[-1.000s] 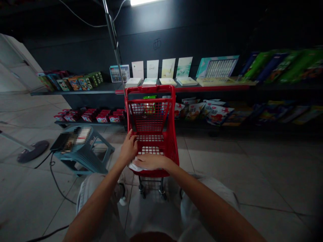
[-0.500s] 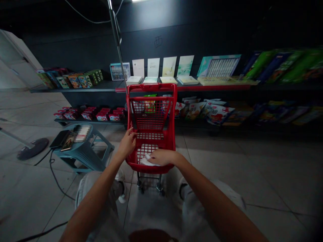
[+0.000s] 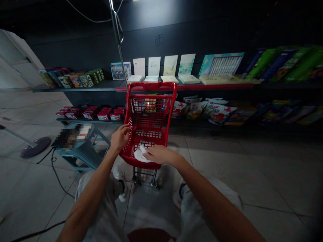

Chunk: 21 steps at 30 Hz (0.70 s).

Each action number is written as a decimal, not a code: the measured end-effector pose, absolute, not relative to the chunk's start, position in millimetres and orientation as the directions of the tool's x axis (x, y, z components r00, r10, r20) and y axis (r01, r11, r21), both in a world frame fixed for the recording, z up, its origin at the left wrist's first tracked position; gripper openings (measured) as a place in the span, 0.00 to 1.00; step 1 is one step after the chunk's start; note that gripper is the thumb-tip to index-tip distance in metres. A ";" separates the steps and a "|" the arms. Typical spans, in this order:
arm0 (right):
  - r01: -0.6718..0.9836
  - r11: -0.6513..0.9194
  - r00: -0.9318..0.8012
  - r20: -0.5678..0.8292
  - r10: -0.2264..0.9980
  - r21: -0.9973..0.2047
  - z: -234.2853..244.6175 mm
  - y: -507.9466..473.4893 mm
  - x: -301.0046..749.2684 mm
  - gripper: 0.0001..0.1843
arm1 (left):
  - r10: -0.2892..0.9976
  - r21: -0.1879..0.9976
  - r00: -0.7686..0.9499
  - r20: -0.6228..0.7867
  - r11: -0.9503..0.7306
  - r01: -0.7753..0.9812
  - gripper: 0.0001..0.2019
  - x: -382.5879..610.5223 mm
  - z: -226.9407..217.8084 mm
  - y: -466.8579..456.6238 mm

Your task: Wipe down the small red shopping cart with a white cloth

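A small red plastic shopping cart [image 3: 165, 131] with lattice walls stands between my knees. Its handle bar is at the far end, toward the shelves. My left hand [image 3: 120, 137] is at the basket's left rim, fingers curled over the edge; the fingertips are partly hidden. In my right hand [image 3: 160, 153] is a crumpled white cloth [image 3: 140, 155], held at the near rim, with part of it over the basket's lattice floor. The underside of the cloth is out of sight.
A blue-grey stool [image 3: 83, 153] carrying pixelated items stands at the left, with a cable on the floor. Beside it is a pole's round base [image 3: 35, 147]. Ahead, shelves [image 3: 222, 88] hold books, boxes and snack bags [image 3: 219, 112]. A thin metal pole [image 3: 120, 50] rises behind the cart.
The cart's near end has swung left, so the cart stands at a slant. My left hand moved left with the rim, and my right hand shifted slightly left with the cloth.
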State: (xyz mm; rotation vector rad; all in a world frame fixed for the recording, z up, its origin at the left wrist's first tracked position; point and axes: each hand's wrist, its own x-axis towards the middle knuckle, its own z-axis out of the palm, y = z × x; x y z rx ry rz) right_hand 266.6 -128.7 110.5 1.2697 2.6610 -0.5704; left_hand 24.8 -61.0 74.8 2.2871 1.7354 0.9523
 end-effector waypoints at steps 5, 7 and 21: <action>0.799 0.549 -0.599 -0.251 0.760 -0.246 106.1 -129.5 263.1 0.28 | 0.861 0.357 0.139 0.489 -0.343 0.869 0.12 49.9 73.7 -115.5; 0.814 0.533 -0.579 -0.258 0.773 -0.232 104.6 -128.9 262.9 0.28 | 0.887 0.341 0.221 0.405 -0.371 0.864 0.12 65.1 64.4 -137.6; 0.852 0.507 -0.523 -0.154 0.838 -0.132 99.9 -142.1 262.0 0.27 | 0.809 0.076 0.501 0.306 -0.546 0.835 0.18 65.4 39.8 -142.4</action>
